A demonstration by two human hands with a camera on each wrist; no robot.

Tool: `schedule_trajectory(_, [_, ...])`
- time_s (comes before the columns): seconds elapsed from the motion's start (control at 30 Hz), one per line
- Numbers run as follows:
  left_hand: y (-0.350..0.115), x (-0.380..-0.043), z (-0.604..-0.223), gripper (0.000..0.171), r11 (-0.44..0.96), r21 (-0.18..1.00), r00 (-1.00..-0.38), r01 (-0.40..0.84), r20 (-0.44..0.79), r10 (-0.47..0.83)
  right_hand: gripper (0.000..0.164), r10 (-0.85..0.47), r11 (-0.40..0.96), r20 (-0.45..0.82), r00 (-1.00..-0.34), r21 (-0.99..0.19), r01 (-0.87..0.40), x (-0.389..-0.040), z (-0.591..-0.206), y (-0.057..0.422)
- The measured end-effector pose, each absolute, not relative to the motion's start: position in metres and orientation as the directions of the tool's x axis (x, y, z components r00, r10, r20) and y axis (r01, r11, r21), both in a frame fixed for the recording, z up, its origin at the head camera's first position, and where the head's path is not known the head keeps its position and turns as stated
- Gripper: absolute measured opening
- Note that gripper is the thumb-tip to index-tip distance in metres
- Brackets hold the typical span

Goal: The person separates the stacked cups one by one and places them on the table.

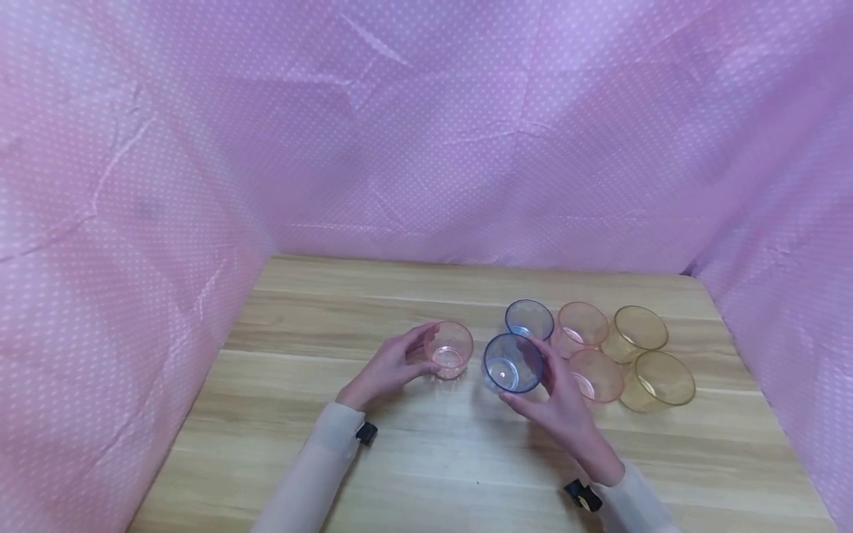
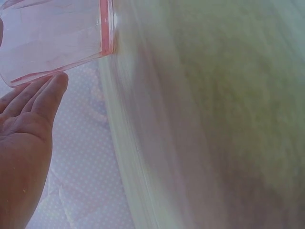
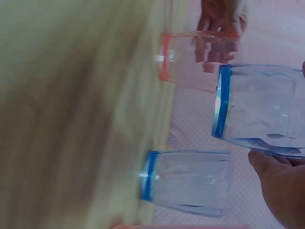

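My left hand (image 1: 393,364) holds a clear pink cup (image 1: 449,348) by its side, thumb in front and fingers behind. In the left wrist view the fingertips touch that pink cup (image 2: 57,36). The right hand (image 1: 563,403) grips a clear cup with a blue rim (image 1: 509,364), thumb and fingers on either side. In the right wrist view this blue cup (image 3: 262,105) is raised off the tabletop, while the pink cup (image 3: 188,57) stands upright at table level. Behind it stands a second blue cup (image 1: 529,320).
Right of the hands stand two more pink cups, a back one (image 1: 582,326) and a front one (image 1: 597,376). Beside them are two yellow cups, back (image 1: 636,331) and front (image 1: 660,381). The wooden table (image 1: 426,459) is bordered by pink dotted cloth (image 1: 426,148).
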State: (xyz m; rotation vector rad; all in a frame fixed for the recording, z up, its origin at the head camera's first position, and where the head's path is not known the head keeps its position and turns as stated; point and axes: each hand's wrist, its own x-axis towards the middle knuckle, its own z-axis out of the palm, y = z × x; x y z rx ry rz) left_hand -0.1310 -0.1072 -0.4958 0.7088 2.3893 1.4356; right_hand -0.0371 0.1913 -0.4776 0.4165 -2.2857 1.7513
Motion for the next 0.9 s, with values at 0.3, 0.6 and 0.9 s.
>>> schedule_trajectory(0.3, [-0.107,-0.130,-0.495,0.077,0.401,0.882,-0.857,0.247,0.005,0.516,0.094,-0.087,0.340,0.317,-0.944,-0.882,-0.327,-0.027,-0.496,0.196])
schedule_trajectory(0.6, [-0.107,-0.130,-0.492,0.077,0.399,0.879,-0.855,0.260,0.017,0.519,0.090,-0.101,0.432,0.271,-0.957,-0.855,-0.288,-0.027,-0.505,0.201])
schedule_trajectory(0.9, [-0.106,-0.131,-0.493,0.076,0.376,0.898,-0.851,0.228,-0.004,0.525,0.092,-0.134,0.451,0.245,-0.960,-0.847,-0.279,-0.028,-0.509,0.209])
